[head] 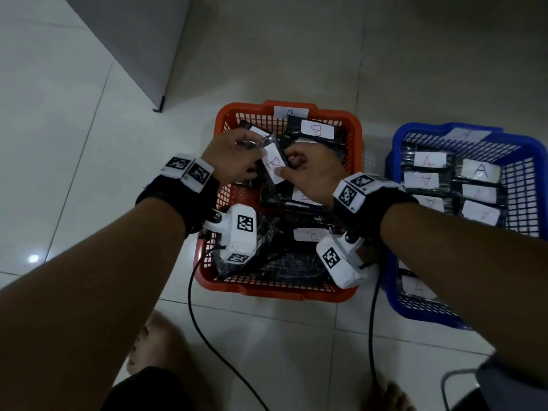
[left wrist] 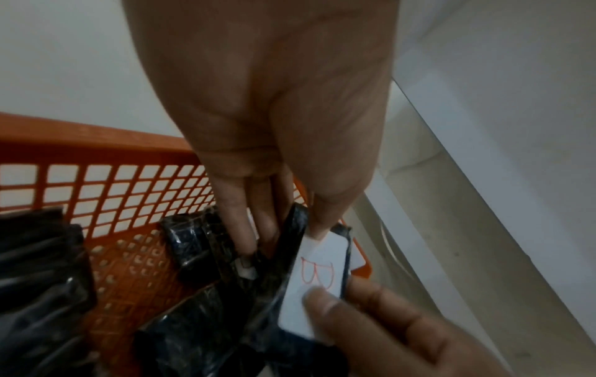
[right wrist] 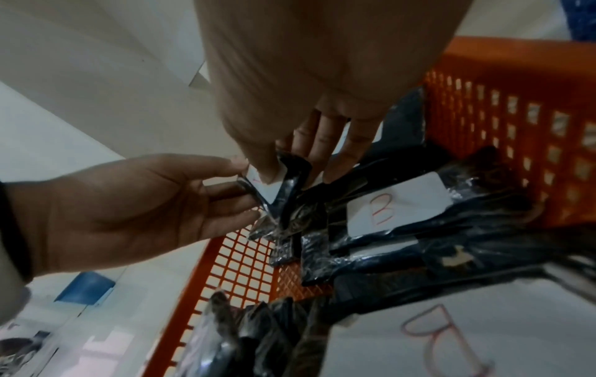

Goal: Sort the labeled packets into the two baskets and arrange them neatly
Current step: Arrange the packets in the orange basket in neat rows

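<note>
Over the orange basket (head: 354, 126), both hands hold one black packet with a white "B" label (head: 274, 167). My left hand (head: 255, 157) pinches its far end, thumb on the label (left wrist: 317, 278) and fingers (left wrist: 255, 229) behind the wrap. My right hand (head: 288, 166) pinches the near end, its thumb pressing on the label (right wrist: 267, 183). Several other "B" packets (head: 317, 129) lie loosely in the orange basket (right wrist: 503, 76). The blue basket (head: 421, 127) on the right holds several "A" packets (head: 430, 160) laid in rows.
Both baskets stand on a pale tiled floor. A grey cabinet corner (head: 142, 54) stands at the back left. Two black cables (head: 201, 330) trail from the wrist cameras toward me, and my bare feet (head: 157, 342) are just in front of the orange basket.
</note>
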`<state>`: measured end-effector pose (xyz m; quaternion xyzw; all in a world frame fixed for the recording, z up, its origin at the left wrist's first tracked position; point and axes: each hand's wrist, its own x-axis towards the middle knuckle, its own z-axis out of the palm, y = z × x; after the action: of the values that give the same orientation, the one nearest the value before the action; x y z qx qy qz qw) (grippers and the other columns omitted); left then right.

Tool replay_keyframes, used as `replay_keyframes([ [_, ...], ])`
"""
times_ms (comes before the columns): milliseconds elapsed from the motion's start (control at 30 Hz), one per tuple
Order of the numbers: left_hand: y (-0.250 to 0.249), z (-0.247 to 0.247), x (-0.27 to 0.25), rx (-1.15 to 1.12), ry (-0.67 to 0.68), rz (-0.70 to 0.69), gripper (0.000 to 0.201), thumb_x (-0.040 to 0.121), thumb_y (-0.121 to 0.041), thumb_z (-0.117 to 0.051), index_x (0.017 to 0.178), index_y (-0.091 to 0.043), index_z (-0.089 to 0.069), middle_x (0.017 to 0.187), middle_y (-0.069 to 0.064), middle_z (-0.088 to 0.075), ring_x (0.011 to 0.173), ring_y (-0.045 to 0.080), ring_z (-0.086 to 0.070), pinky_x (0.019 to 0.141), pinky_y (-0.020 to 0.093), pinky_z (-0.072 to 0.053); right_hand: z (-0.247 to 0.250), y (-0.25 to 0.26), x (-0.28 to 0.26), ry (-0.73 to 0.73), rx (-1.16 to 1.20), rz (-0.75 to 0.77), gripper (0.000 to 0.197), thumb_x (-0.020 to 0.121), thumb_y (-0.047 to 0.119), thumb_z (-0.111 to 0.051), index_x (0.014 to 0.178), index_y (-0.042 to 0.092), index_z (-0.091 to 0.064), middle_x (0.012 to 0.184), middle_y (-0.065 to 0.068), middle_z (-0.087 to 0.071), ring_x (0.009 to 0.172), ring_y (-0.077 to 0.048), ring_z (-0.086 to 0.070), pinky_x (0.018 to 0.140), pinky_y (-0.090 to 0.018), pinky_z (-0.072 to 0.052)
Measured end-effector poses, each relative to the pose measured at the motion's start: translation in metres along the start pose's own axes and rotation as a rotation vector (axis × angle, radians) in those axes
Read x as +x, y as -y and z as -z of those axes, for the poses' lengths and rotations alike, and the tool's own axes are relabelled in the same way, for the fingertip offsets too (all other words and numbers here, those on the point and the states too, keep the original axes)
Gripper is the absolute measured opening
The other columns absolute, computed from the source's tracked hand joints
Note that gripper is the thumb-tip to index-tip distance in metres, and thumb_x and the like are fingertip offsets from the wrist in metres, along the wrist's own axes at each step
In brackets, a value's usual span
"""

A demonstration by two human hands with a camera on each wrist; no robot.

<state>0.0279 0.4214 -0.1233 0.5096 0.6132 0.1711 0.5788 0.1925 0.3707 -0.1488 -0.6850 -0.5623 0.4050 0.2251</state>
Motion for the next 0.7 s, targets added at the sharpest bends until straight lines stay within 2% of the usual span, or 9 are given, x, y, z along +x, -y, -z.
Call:
replay_keyframes([
  [100,0.002,-0.003,0.012,0.461,-0.153,-0.285,0.023,0.088,-0.021,-0.064,0.111,-0.018,-0.065,0.104,-0.003,-0.067,0.091,0.014,-0.064,0.083,0.026,-0.051,0.015,-0.010,-0.005,-0.104,-0.056,-0.011,0.018,0.084,0.029,-0.071,0.099,0.019,-0.067,0.080,0.006,-0.066,0.071,-0.008,-0.059,0.068,-0.018,-0.048],
  [167,0.003,-0.004,0.021,0.707,-0.160,-0.460,0.029,0.084,-0.020,-0.063,0.112,-0.019,-0.066,0.109,0.001,-0.067,0.099,0.019,-0.062,0.084,0.027,-0.047,0.029,-0.016,-0.011,-0.122,-0.078,-0.026,0.016,0.083,0.029,-0.069,0.097,0.022,-0.065,0.076,0.012,-0.063,0.067,-0.002,-0.057,0.064,-0.015,-0.047],
  [200,0.004,-0.005,0.027,0.795,-0.112,-0.505,0.034,0.080,-0.019,-0.064,0.115,-0.019,-0.066,0.114,0.005,-0.066,0.105,0.024,-0.060,0.088,0.031,-0.048,0.034,-0.019,-0.014,-0.091,-0.091,-0.031,0.015,0.083,0.029,-0.068,0.096,0.022,-0.065,0.077,0.011,-0.064,0.069,-0.003,-0.059,0.067,-0.019,-0.050],
  [267,0.008,-0.007,0.037,0.949,-0.015,-0.491,0.050,0.076,-0.021,-0.072,0.124,-0.019,-0.061,0.128,0.008,-0.059,0.119,0.030,-0.053,0.099,0.043,-0.045,0.043,-0.021,-0.021,0.033,-0.124,-0.044,0.018,0.083,0.027,-0.068,0.099,0.020,-0.068,0.085,0.006,-0.069,0.079,-0.010,-0.064,0.076,-0.029,-0.054],
  [333,0.009,-0.008,0.042,1.056,0.021,-0.424,0.061,0.074,-0.023,-0.076,0.132,-0.020,-0.055,0.136,0.008,-0.051,0.127,0.030,-0.045,0.103,0.048,-0.041,0.046,-0.018,-0.027,0.172,-0.153,-0.048,0.026,0.084,0.025,-0.068,0.110,0.019,-0.070,0.092,0.005,-0.069,0.087,-0.012,-0.064,0.079,-0.026,-0.053],
  [433,0.009,-0.008,0.048,1.108,-0.001,-0.437,0.067,0.073,-0.020,-0.075,0.136,-0.019,-0.050,0.138,0.010,-0.046,0.127,0.032,-0.043,0.102,0.047,-0.041,0.047,-0.013,-0.034,0.307,-0.134,-0.082,0.037,0.086,0.023,-0.067,0.123,0.026,-0.063,0.094,0.007,-0.065,0.088,-0.011,-0.063,0.077,-0.023,-0.052],
  [533,0.008,-0.007,0.052,1.143,0.004,-0.404,0.072,0.075,-0.022,-0.073,0.141,-0.020,-0.043,0.142,0.012,-0.042,0.130,0.034,-0.040,0.103,0.050,-0.039,0.046,-0.011,-0.036,0.444,-0.292,-0.056,0.034,0.090,0.023,-0.062,0.123,0.026,-0.063,0.103,0.009,-0.061,0.098,-0.012,-0.060,0.082,-0.026,-0.052],
  [600,0.007,-0.006,0.054,1.196,-0.010,-0.398,0.070,0.076,-0.026,-0.072,0.140,-0.021,-0.044,0.140,0.013,-0.044,0.129,0.035,-0.041,0.104,0.052,-0.038,0.042,-0.012,-0.037,0.503,-0.384,-0.037,0.035,0.091,0.026,-0.060,0.126,0.025,-0.061,0.117,0.005,-0.060,0.109,-0.017,-0.058,0.094,-0.033,-0.050],
  [700,0.004,-0.004,0.053,1.236,-0.039,-0.396,0.064,0.075,-0.031,-0.073,0.133,-0.019,-0.050,0.130,0.015,-0.049,0.120,0.036,-0.047,0.100,0.048,-0.040,0.037,-0.017,-0.035,0.519,-0.571,0.009,0.040,0.091,0.032,-0.059,0.129,0.020,-0.060,0.125,-0.003,-0.061,0.108,-0.022,-0.060,0.093,-0.036,-0.052],
])
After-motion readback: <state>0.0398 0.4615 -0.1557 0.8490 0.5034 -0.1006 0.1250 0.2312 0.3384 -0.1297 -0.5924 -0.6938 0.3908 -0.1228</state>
